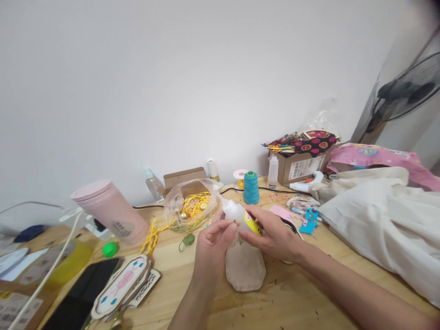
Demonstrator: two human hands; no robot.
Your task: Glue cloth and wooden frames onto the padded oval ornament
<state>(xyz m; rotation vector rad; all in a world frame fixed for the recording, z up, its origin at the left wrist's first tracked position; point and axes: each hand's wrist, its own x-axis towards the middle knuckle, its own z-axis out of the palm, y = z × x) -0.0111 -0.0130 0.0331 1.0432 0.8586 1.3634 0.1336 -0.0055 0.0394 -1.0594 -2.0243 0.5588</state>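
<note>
My right hand (pixel 271 231) is wrapped round a translucent squeeze bottle (pixel 235 211) with a yellow label and a long nozzle, tilted toward the upper left. My left hand (pixel 215 243) is closed in a pinch just in front of the bottle. A tiny greenish tip shows at its fingertips and looks like the end of a thin green cord (pixel 234 222). Below both hands, a flat greyish-beige piece (pixel 245 268) with rounded corners lies on the wooden table (pixel 192 298). Its top edge is partly hidden by my fingers. A small green cord bundle (pixel 187 241) rests left of my left hand.
Behind stand a plastic bag with yellow cord (pixel 195 204), a blue thread cone (pixel 251 189) and another bottle (pixel 272 172). At left are a pink tumbler (pixel 112 211), a green cap (pixel 109 249), a phone (pixel 84 293) and decorated tags (pixel 122 286). White cloth (pixel 378 224) covers the right.
</note>
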